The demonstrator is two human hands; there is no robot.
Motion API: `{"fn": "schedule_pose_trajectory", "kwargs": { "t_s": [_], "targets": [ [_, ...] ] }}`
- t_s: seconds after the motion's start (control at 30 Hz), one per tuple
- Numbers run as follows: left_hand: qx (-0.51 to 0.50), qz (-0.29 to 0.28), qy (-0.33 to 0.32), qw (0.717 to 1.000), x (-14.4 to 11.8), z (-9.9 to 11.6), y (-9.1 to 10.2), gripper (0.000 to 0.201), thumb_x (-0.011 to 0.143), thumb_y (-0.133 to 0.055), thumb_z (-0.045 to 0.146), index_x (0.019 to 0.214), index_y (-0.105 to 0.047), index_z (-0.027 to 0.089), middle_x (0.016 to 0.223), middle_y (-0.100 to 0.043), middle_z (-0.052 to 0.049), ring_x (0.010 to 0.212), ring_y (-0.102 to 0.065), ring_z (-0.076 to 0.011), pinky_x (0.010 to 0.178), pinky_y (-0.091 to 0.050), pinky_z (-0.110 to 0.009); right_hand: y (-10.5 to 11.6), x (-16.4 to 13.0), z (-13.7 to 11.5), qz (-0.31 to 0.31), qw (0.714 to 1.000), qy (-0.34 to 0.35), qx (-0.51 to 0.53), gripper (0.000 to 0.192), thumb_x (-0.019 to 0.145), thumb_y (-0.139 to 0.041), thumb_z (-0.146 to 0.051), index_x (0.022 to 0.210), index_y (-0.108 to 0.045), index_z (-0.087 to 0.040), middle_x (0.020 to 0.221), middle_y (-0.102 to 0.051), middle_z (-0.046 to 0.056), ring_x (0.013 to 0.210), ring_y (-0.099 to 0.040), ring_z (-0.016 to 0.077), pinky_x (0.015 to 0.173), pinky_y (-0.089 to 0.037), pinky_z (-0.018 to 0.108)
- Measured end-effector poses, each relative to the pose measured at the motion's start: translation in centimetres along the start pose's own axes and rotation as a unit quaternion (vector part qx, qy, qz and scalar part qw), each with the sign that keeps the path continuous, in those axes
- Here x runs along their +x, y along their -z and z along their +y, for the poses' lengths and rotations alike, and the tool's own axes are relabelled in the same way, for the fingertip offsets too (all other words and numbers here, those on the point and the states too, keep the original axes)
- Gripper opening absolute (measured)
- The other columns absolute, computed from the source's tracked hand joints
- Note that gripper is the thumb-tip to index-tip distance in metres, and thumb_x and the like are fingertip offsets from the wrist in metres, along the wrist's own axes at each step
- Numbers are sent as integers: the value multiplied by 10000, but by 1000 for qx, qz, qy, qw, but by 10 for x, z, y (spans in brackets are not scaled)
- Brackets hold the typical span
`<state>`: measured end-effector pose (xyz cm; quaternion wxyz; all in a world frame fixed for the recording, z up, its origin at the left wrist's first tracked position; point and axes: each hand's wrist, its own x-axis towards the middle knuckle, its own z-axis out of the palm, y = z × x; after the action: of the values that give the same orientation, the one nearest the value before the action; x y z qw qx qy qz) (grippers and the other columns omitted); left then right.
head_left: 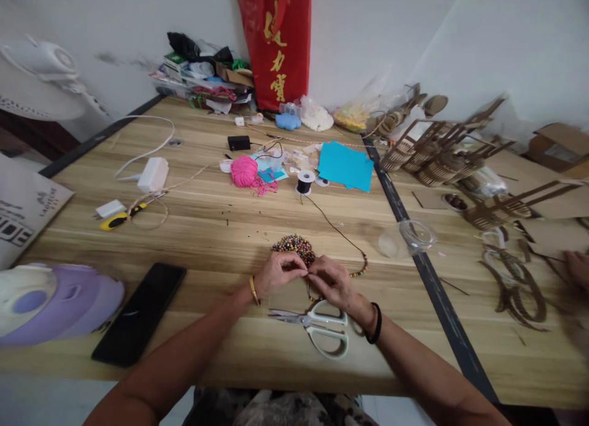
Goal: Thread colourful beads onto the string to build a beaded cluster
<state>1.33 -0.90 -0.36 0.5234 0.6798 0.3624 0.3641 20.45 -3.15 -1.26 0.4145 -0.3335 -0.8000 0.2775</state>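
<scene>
My left hand [281, 272] and my right hand [335, 281] meet fingertip to fingertip in front of a heap of small multicoloured beads [294, 247]. Both are pinched closed. A thin black cord [332, 222] runs from a white-rimmed spool [304, 182] to a strung row of beads [363, 265] that passes behind my right hand, which grips the cord. Whatever sits between the left fingertips is too small to tell. Cream-handled scissors [317, 325] lie just below my hands, blades partly apart and pointing left.
Left are a black phone [139, 314], a purple-and-white device [69, 303] and a yellow cutter [114, 221]. Behind lie pink yarn [245, 171] and blue sheets [345, 166]. A clear plastic container [407, 239] is at right, before woven baskets [442, 167]. Another person's hand [577, 267] shows far right.
</scene>
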Motion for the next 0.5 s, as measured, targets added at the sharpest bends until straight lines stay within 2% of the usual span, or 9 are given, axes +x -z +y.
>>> {"fn": "schedule_pose_trajectory", "kwargs": {
  "t_s": [0.17,0.37,0.5],
  "targets": [
    [10,5,8,1000,0,-1,1,143,734,-669,249,701,-680,111,709,-663,-51,665,-581,-131,644,-450,-232,1,2,-2,-7,1000,-3,-6,115,920,-503,-253,883,-601,-207,792,-622,55,734,-560,167,669,-466,300],
    [61,56,20,996,2,-1,7,105,744,-651,219,729,-678,119,730,-687,-55,679,-598,-137,644,-456,-229,3,3,-2,-8,1000,-18,-11,128,925,-496,-255,873,-600,-201,810,-605,61,768,-552,177,689,-466,315],
    [126,28,-22,991,3,2,14,95,741,-657,222,718,-680,133,697,-663,-41,631,-562,-123,603,-430,-219,3,4,-1,-10,1000,-21,-14,134,922,-506,-267,865,-607,-200,824,-594,66,787,-553,181,699,-472,320]
  ]
}}
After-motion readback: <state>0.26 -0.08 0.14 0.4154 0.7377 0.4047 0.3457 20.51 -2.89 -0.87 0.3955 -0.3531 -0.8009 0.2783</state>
